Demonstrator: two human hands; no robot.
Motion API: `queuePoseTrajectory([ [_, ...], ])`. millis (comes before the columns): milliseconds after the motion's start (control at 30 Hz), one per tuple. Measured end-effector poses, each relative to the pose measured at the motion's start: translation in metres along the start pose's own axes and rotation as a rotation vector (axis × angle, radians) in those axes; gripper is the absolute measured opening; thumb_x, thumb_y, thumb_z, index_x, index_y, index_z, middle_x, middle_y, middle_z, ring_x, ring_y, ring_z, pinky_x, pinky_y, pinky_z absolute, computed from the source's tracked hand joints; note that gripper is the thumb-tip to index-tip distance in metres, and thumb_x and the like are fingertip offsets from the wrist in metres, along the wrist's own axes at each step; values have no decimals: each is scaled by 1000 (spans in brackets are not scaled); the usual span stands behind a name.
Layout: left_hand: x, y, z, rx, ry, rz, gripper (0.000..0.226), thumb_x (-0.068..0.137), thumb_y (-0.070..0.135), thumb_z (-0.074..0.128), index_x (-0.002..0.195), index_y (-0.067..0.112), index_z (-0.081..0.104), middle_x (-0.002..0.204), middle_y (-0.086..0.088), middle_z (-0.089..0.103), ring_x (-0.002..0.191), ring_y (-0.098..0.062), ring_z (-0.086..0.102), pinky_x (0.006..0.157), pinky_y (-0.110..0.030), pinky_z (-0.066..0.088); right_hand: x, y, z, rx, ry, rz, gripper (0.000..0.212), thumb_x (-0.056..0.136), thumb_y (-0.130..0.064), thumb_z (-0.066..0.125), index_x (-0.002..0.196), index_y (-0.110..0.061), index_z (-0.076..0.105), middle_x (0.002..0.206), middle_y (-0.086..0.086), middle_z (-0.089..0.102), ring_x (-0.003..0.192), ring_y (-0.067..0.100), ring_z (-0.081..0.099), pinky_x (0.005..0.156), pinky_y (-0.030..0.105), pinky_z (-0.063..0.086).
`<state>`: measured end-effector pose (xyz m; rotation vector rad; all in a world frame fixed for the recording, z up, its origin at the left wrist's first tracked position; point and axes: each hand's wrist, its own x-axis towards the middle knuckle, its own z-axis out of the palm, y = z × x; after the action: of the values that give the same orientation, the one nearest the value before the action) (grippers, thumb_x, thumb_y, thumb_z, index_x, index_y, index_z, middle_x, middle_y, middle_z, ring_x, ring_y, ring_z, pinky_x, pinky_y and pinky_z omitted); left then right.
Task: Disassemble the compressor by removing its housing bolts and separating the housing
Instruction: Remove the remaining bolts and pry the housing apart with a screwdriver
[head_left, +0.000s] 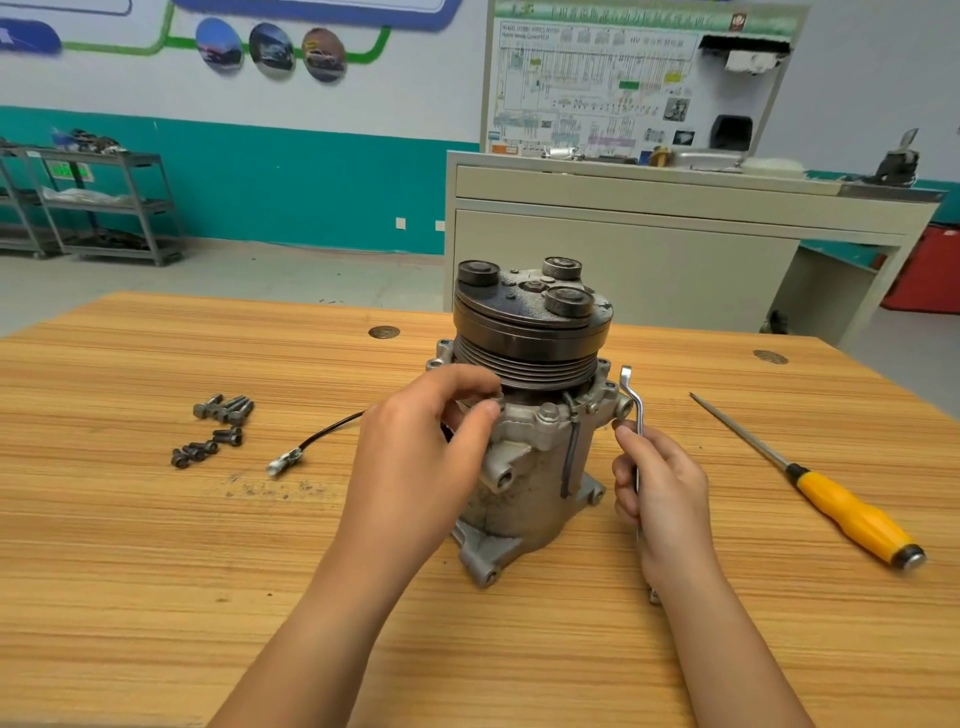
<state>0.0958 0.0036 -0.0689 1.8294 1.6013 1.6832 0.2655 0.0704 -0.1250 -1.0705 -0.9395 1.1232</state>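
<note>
A grey metal compressor stands upright on the wooden table, its dark grooved pulley on top. My left hand is at the housing's upper left flange, thumb and fingers pinching a bolt head there. Another housing bolt sits on the front of the flange. My right hand grips a slim silver offset wrench upright beside the compressor's right side; its upper end stands near the right flange ear.
Several removed dark bolts lie at the left of the table. A black cable with a connector trails left from the compressor. A yellow-handled screwdriver lies at the right. A grey cabinet stands beyond the table's far edge.
</note>
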Motion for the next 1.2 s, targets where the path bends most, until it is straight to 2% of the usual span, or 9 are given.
queuePoseTrajectory([
  [133, 4, 0, 5, -45, 37, -64, 22, 75, 18, 73, 74, 32, 56, 70, 8, 61, 61, 2, 49, 56, -8, 37, 0, -1, 0, -4, 3, 0, 6, 89, -16, 56, 86, -18, 60, 44, -7, 44, 35, 3, 32, 33, 16, 25],
  [300, -5, 0, 8, 8, 11, 23, 18, 84, 22, 59, 100, 30, 64, 82, 28, 57, 79, 14, 53, 66, -5, 39, 1, 0, 0, 4, 6, 11, 4, 89, -16, 57, 86, -17, 61, 45, -8, 45, 36, 4, 31, 34, 16, 24],
  [433, -6, 0, 6, -24, 47, 1, 26, 82, 9, 64, 79, 35, 59, 72, 19, 62, 73, 9, 55, 61, -5, 38, 2, 2, -1, -3, 10, 17, 4, 88, -17, 58, 88, -16, 61, 44, -8, 45, 36, 4, 31, 34, 16, 25],
  [600, -2, 2, 7, 110, 80, 36, 12, 75, 25, 68, 76, 28, 56, 72, 16, 58, 72, -4, 52, 63, -9, 36, 3, 2, -2, 2, 4, 18, 3, 88, -17, 58, 86, -17, 61, 45, -8, 45, 35, 4, 31, 33, 15, 24],
  [767, 7, -1, -9, 280, -149, 232, 24, 87, 14, 63, 110, 17, 69, 93, 12, 58, 81, -1, 51, 73, -7, 36, 3, 3, -3, 7, 8, 14, 5, 88, -16, 58, 85, -16, 62, 44, -8, 46, 34, 5, 31, 33, 15, 23],
  [867, 21, -2, -25, 332, -322, 327, 28, 85, 4, 63, 110, 16, 69, 96, 8, 61, 87, -7, 57, 76, -12, 42, 3, 3, -2, 10, 0, 19, 8, 89, -16, 57, 82, -16, 62, 45, -7, 45, 34, 5, 30, 34, 14, 22],
  [967, 36, 5, -31, 404, -426, 360, 22, 85, 22, 62, 104, 16, 71, 92, 11, 60, 82, -4, 54, 74, -14, 43, 3, 3, -2, 16, -7, 23, 9, 89, -16, 57, 81, -16, 61, 45, -6, 45, 35, 5, 30, 34, 15, 21],
  [1067, 40, 12, -27, 538, -431, 340, 36, 77, 51, 46, 93, 24, 65, 83, 14, 54, 79, -5, 51, 72, -23, 46, 2, 2, -4, 19, -14, 22, 9, 89, -16, 57, 81, -15, 60, 45, -6, 45, 34, 5, 30, 34, 15, 22],
  [1200, 31, 13, -26, 130, -375, 173, 12, 84, 26, 59, 89, 37, 59, 87, 21, 62, 85, 3, 59, 71, -8, 45, 2, 2, -4, 12, -21, 25, 8, 89, -17, 57, 81, -14, 59, 46, -5, 45, 34, 6, 30, 34, 16, 22],
])
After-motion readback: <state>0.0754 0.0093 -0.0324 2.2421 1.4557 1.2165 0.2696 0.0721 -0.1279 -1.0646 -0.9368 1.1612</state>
